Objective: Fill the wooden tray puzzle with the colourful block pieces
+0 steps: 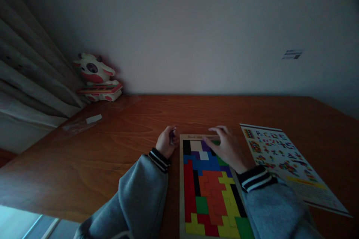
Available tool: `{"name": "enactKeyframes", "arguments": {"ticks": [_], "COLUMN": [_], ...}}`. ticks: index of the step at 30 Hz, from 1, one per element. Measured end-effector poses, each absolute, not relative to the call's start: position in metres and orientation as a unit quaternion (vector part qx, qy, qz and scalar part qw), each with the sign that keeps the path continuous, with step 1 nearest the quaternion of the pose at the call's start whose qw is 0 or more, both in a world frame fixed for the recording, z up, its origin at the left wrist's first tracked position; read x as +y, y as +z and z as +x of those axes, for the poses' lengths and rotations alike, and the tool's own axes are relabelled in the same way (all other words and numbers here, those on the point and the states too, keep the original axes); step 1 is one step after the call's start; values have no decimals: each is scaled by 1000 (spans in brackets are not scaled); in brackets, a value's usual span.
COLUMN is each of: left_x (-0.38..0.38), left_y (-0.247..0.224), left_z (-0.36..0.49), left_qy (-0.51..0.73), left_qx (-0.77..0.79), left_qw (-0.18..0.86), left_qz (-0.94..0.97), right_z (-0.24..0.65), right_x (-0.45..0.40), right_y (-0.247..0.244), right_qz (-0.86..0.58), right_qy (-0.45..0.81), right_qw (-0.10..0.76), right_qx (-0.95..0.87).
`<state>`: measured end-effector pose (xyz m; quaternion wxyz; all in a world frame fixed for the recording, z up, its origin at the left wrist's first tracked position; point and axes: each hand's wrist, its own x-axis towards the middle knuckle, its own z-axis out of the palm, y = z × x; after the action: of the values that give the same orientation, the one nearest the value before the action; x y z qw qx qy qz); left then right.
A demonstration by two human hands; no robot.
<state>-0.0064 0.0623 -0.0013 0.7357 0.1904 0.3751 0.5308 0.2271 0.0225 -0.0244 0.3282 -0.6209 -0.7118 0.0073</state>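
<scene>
A wooden tray puzzle (182,194) lies on the table, filled with flat block pieces in red, orange, yellow, blue, green, purple and black. Near its top are a pale rectangle (195,145) and a pale square (203,155); whether these are bare tray or light pieces I cannot tell. My left hand (166,142) is curled closed beside the tray's upper left edge, and whatever its fingers may hold is hidden. Over the upper right corner hovers my right hand (226,149), thumb and fingers apart, covering some pieces there. No piece shows between its fingers.
To the right of the tray lies a printed sheet (283,157) with colourful block figures. A cow-shaped toy with a keyboard (98,78) stands at the back left, near a curtain (30,59). Clear plastic wrapping (81,125) rests on the brown table (126,138).
</scene>
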Motion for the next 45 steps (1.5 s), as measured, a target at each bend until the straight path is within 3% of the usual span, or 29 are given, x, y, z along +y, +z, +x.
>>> {"name": "enactKeyframes", "arguments": {"ticks": [7, 20, 28, 37, 41, 45], "left_x": [53, 53, 37, 36, 38, 38], "left_y": [-12, -14, -9, -12, -17, -16], "left_z": [7, 2, 7, 7, 9, 10], "left_qy": [516, 492, 417, 414, 426, 423], "left_qx": [387, 378, 373, 390, 420, 425], "left_qw": [702, 698, 548, 463, 484, 475], "left_qz": [301, 357, 622, 680, 639, 644], "right_z": [212, 224, 207, 202, 208, 216], "right_x": [25, 24, 11, 10, 14, 15], "right_y": [-30, -13, 6, 3, -10, -23], "right_qz": [-612, -534, -481, -499, -541, -569], "right_qy": [58, 233, 415, 405, 255, 158], "right_qw": [297, 416, 448, 437, 439, 368], "right_qx": [-731, -698, -629, -630, -671, -718]}}
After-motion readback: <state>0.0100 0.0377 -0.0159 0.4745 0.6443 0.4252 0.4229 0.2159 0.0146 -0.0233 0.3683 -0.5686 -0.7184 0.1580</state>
